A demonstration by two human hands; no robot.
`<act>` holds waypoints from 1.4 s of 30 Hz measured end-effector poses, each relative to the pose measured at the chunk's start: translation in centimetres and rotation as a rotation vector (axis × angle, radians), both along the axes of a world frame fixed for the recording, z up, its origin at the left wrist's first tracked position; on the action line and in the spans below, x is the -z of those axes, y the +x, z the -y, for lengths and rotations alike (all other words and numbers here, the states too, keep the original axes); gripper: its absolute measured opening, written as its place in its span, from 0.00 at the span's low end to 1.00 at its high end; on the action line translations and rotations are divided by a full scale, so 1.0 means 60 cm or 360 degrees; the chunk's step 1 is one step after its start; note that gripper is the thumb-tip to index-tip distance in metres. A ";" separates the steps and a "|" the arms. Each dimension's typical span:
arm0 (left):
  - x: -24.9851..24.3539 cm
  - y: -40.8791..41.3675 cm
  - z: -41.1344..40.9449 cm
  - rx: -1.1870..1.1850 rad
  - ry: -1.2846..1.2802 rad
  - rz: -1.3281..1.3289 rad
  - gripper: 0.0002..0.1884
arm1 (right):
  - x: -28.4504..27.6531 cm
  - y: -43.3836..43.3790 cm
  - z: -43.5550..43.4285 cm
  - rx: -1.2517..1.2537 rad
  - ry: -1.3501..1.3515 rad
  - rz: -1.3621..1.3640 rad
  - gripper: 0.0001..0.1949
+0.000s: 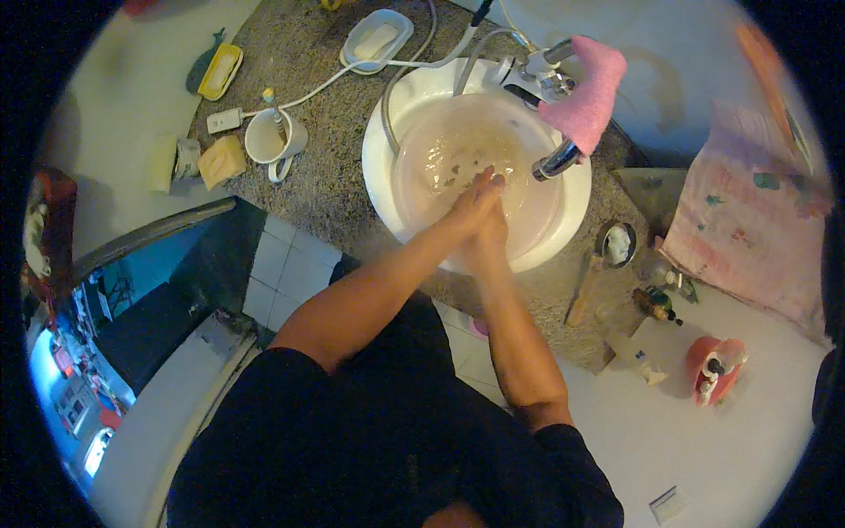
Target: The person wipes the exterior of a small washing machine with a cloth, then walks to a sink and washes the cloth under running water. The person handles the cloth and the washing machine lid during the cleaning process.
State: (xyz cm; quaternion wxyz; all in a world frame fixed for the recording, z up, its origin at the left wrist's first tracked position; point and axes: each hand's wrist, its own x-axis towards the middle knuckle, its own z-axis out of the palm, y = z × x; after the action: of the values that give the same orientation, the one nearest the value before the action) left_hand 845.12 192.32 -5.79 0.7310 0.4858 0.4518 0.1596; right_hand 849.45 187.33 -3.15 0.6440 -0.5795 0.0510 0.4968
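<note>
My left hand point(470, 203) and my right hand point(490, 230) are pressed against each other, palms together, above a round translucent basin point(416, 191). The basin sits inside a white washbasin point(377, 181) and seems to hold shallow water with shiny glints. Whatever lies between the palms is hidden. My fingertips point towards the middle of the basin. To their right hangs the chrome spout of a faucet point(554, 162), its upper part wrapped in pink cloth point(584, 96). No stream from the spout can be made out.
The speckled stone counter point(330, 158) bears a white mug point(264, 142) with a brush, a soap dish point(353, 63), a sponge point(221, 162) and a cable point(323, 89). At right are a wooden-handled pan point(619, 244), small bottles point(653, 303) and a hanging pink towel point(739, 224).
</note>
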 end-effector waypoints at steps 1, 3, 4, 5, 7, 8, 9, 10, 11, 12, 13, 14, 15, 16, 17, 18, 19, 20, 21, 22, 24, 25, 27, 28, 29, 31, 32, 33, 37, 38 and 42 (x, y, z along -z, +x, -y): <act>-0.020 0.001 0.002 0.0106 0.0093 0.0028 0.39 | 0.023 0.022 -0.007 -0.0015 -0.0004 0.0045 0.15; -0.061 -0.005 0.022 0.0206 0.0202 0.0135 0.40 | 0.071 0.072 -0.020 -0.0102 -0.0046 0.0172 0.14; -0.079 -0.014 0.037 0.0190 0.0217 0.0212 0.41 | 0.081 0.092 -0.025 -0.0180 -0.0097 0.0255 0.14; -0.090 -0.023 0.034 0.0153 0.0145 0.0266 0.41 | 0.091 0.112 -0.030 -0.0338 -0.0244 0.0349 0.14; -0.107 -0.045 0.025 0.0047 0.0001 0.0359 0.41 | 0.060 0.104 -0.060 -0.0329 -0.0332 0.0456 0.13; -0.112 -0.056 0.021 0.0071 -0.0070 0.0336 0.40 | 0.044 0.098 -0.076 -0.0326 -0.0373 0.0511 0.13; -0.122 -0.062 0.017 0.0117 -0.0141 0.0321 0.40 | 0.062 0.110 -0.081 -0.0389 -0.0441 0.0641 0.13; -0.128 -0.064 0.013 0.0172 -0.0210 0.0308 0.39 | 0.098 0.137 -0.087 -0.0441 -0.0509 0.0773 0.13; -0.123 -0.064 0.014 0.0113 -0.0295 0.0203 0.39 | 0.121 0.156 -0.094 -0.0509 -0.0576 0.0899 0.13; -0.110 -0.065 0.021 0.0043 -0.0386 0.0094 0.39 | 0.119 0.163 -0.102 -0.0792 -0.0642 0.1326 0.12; -0.097 -0.066 0.028 -0.0024 -0.0476 -0.0012 0.38 | 0.107 0.174 -0.113 -0.1075 -0.0696 0.1758 0.12; -0.082 -0.071 0.030 -0.0044 -0.0546 0.0000 0.41 | 0.094 0.181 -0.117 -0.1351 -0.0744 0.2191 0.12; -0.065 -0.077 0.026 -0.0060 -0.0613 0.0017 0.43 | 0.092 0.193 -0.109 -0.1327 -0.0589 0.2539 0.12; -0.044 -0.081 0.025 -0.0078 -0.0683 0.0036 0.45 | 0.090 0.204 -0.095 -0.1295 -0.0420 0.2885 0.13; -0.003 -0.088 0.036 -0.0111 -0.0496 0.0069 0.44 | 0.091 0.196 -0.085 -0.1369 -0.0377 0.3013 0.15; 0.053 -0.099 0.055 -0.0168 -0.0311 0.0096 0.42 | 0.093 0.183 -0.081 -0.1453 -0.0301 0.3145 0.16; 0.064 -0.091 0.055 -0.0220 -0.0343 0.0079 0.41 | 0.108 0.168 -0.053 -0.1622 -0.0451 0.3059 0.18; 0.069 -0.083 0.053 -0.0261 -0.0370 0.0063 0.39 | 0.108 0.154 -0.029 -0.1765 -0.0611 0.2966 0.20; 0.036 -0.065 0.032 -0.0321 -0.0607 -0.0010 0.37 | 0.097 0.139 -0.003 -0.1786 -0.0762 0.2613 0.20; 0.012 -0.055 0.017 -0.0398 -0.0836 -0.0090 0.36 | 0.078 0.119 0.010 -0.1794 -0.0872 0.2260 0.20; 0.030 -0.048 0.017 -0.0466 -0.0931 0.0043 0.32 | 0.071 0.101 0.023 -0.1334 -0.0580 0.0469 0.19; 0.031 -0.046 0.014 -0.0499 -0.0978 0.0102 0.31 | 0.049 0.081 0.027 -0.1159 -0.0466 0.0252 0.19; 0.005 -0.041 0.005 -0.0508 -0.0947 0.0033 0.30 | -0.004 0.046 0.031 -0.0775 -0.0240 -0.0170 0.20; -0.011 -0.040 0.003 -0.0511 -0.0933 -0.0004 0.29 | -0.018 0.036 0.024 -0.0607 -0.0101 -0.0241 0.21; -0.028 -0.037 0.001 -0.0426 -0.0686 0.0008 0.29 | -0.033 0.027 0.017 -0.0438 0.0039 -0.0310 0.22; -0.039 -0.028 0.010 -0.0264 -0.0191 0.0027 0.30 | -0.068 0.013 -0.003 -0.0086 0.0120 -0.0309 0.20; -0.020 -0.010 0.033 -0.0321 0.0238 0.0094 0.31 | -0.086 0.008 -0.023 0.0087 0.0061 -0.0238 0.17; -0.013 -0.002 0.056 -0.0309 0.0365 -0.0020 0.31 | -0.091 0.007 -0.044 0.0256 0.0002 -0.0165 0.15; -0.037 0.020 0.043 0.0025 0.0420 -0.0483 0.32 | 0.019 -0.004 0.001 0.0129 0.0143 -0.0305 0.20; -0.118 -0.001 0.013 0.0074 0.0205 -0.0322 0.32 | 0.016 0.000 0.012 0.0166 0.0142 -0.0285 0.18; -0.030 0.002 0.076 0.0111 0.0803 0.0159 0.33 | 0.119 0.063 0.021 0.0201 0.0269 -0.0289 0.13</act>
State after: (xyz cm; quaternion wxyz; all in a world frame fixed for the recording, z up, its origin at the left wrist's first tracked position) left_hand 845.22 187.76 -3.96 0.6131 0.6597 0.3440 0.2657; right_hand 853.26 186.05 -10.31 0.7133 -0.4714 0.1035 0.5082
